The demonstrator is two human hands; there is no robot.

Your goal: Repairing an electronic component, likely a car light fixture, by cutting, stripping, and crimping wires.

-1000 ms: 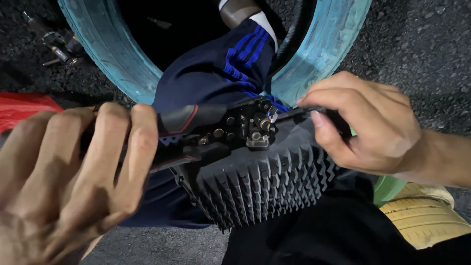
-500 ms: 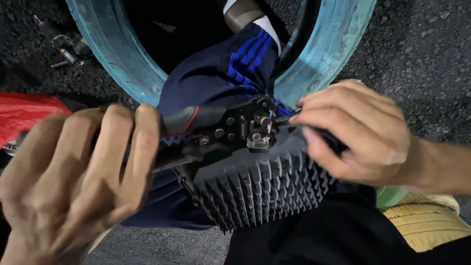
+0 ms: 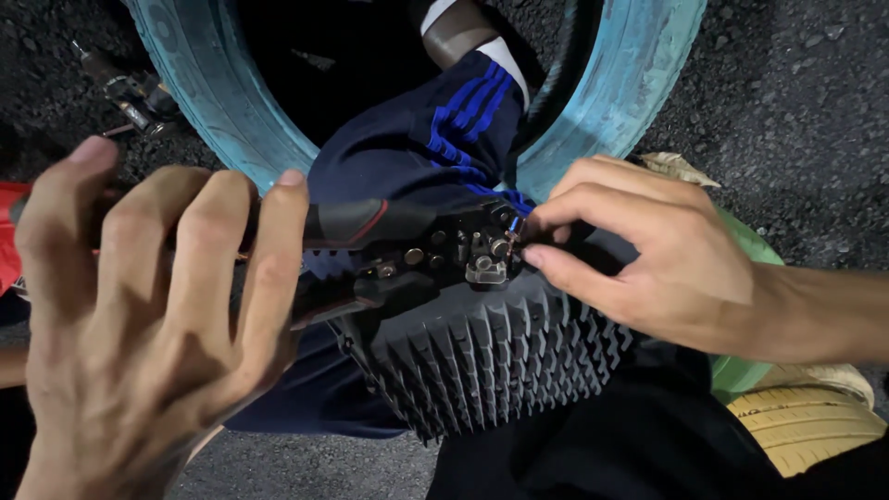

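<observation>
Left hand (image 3: 157,324) fills the lower left of the frame, fingers curled round the handles of a black crimping tool (image 3: 407,250), grip clenched on it; the handles are mostly hidden behind the fingers, and only a dark rubbery sleeve with a thin red line shows. The tool's head, at frame centre, is flat black metal with round rivets and a small silver fitting.

Right hand (image 3: 648,268) comes in from the right edge, thumb and forefinger pinched at the tool's head on something tiny and coppery; too small to make out, and the fingertips cover most of it.

Below the head sits a black finned heatsink (image 3: 491,361), rows of pointed ribs, matte, its lower edge lost in dark fabric.

Behind, across the top of the frame: a pale blue painted tyre (image 3: 630,102), cropped at the top. A knee in navy trousers with blue stripes (image 3: 435,139) pokes through it. Ground is rough black asphalt (image 3: 796,111). Yellow tyre (image 3: 806,431) at lower right, cut off.
</observation>
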